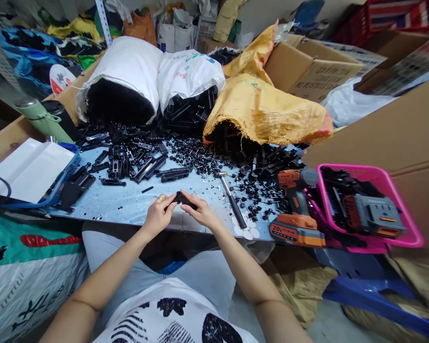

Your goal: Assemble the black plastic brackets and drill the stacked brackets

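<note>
Near the front edge of the table, a small black plastic part [181, 198] is held between both hands. My left hand [159, 213] pinches its left end with thumb and fingers, and a ring shows on one finger. On the other end, the fingers of my right hand [199, 210] are closed. Much of the part is hidden by the fingers, so its exact kind cannot be made out. A hammer [232, 200] with a black grip lies to the right of my right hand. Long black plastic parts [175, 174] lie just beyond the hands.
Piles of small black pieces [196, 155] spread before white sacks [125, 62] and a yellow sack [264, 107]. At right are an orange cordless drill [296, 209] and a pink basket [411, 228]. A green flask [45, 119] and a blue tray [66, 174] stand left.
</note>
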Action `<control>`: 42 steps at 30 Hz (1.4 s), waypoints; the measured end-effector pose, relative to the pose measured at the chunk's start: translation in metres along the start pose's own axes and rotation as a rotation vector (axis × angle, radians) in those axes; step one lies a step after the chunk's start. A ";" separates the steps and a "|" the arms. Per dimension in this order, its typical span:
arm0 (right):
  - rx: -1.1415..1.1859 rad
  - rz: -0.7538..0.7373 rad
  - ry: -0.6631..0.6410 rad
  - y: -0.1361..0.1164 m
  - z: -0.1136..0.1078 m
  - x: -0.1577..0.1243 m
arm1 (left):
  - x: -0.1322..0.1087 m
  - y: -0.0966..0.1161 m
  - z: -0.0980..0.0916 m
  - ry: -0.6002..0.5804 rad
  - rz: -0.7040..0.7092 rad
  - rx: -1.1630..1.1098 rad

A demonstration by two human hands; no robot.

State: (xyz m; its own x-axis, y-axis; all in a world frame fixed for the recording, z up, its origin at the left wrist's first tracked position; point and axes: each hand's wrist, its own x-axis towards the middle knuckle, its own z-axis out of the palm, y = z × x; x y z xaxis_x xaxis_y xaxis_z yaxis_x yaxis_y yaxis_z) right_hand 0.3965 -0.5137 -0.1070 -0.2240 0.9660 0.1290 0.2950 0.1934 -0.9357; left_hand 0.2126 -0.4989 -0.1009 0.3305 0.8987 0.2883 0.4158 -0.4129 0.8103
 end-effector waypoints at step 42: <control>-0.262 -0.115 0.319 -0.029 -0.052 -0.035 | 0.034 0.004 0.024 -0.058 -0.469 -0.884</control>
State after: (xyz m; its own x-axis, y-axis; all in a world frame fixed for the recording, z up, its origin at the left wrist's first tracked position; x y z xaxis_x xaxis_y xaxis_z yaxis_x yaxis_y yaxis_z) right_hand 0.4438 -0.5438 -0.0678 0.0171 0.9323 0.3613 0.5198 0.3004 -0.7997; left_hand 0.2457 -0.4734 -0.1004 0.3458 0.9240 -0.1633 -0.2568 0.2606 0.9306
